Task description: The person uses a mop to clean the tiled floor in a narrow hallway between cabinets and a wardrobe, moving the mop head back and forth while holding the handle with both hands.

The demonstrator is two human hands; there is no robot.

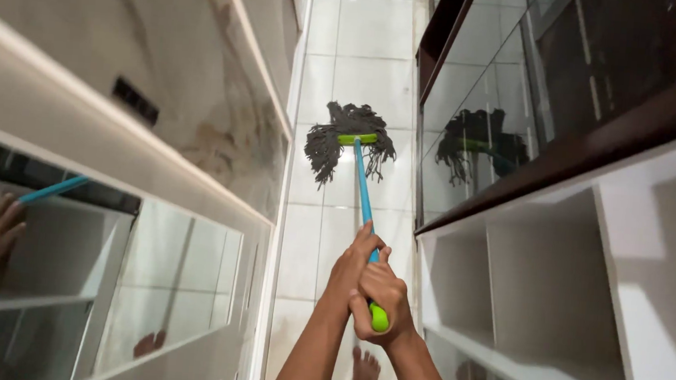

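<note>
I look down a narrow passage with a white tiled floor (361, 47). Both hands grip a mop's blue handle (363, 190) that ends in a green cap. My left hand (352, 262) is wrapped around the shaft a little farther along. My right hand (381, 302) closes on the near end by the green cap. The dark grey string mop head (346, 138), fixed on a green bar, lies on the tiles ahead. My bare foot (364, 373) shows below my arms.
A glossy white cabinet (198, 123) lines the left side and mirrors my hand and the handle. On the right stand a dark glass-fronted unit (504, 123), reflecting the mop, and white open shelves (553, 311). The tiled strip between them is narrow.
</note>
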